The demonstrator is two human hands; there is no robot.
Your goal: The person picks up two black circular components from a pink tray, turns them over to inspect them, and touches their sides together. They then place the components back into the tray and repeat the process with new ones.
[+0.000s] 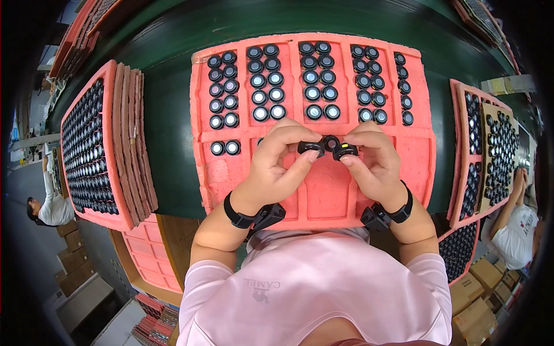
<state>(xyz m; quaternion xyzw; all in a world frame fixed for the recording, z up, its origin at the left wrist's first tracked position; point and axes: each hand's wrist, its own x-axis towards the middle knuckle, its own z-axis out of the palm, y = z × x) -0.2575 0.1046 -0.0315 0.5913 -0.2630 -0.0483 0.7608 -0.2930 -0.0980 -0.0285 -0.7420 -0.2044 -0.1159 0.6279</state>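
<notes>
A pink foam tray [430, 167] lies in front of me, with several black round parts [261, 113] standing in paired columns in its far compartments; many have shiny, pale centres. My left hand [283, 158] pinches one black round part [310, 149] between thumb and fingers. Close beside it, my right hand [372, 158] pinches another black round part [345, 152], which carries a yellow mark. Between the two hands sits a third round part [330, 143]; whether it touches the held ones I cannot tell. Two more parts [225, 147] rest left of my left hand.
The tray lies on a dark green surface [170, 144]. To the left leans a stack of foam trays [112, 144] filled with black parts. More filled trays [461, 155] stand at the right. A person in white [516, 230] is at the far right, another person [55, 202] far left.
</notes>
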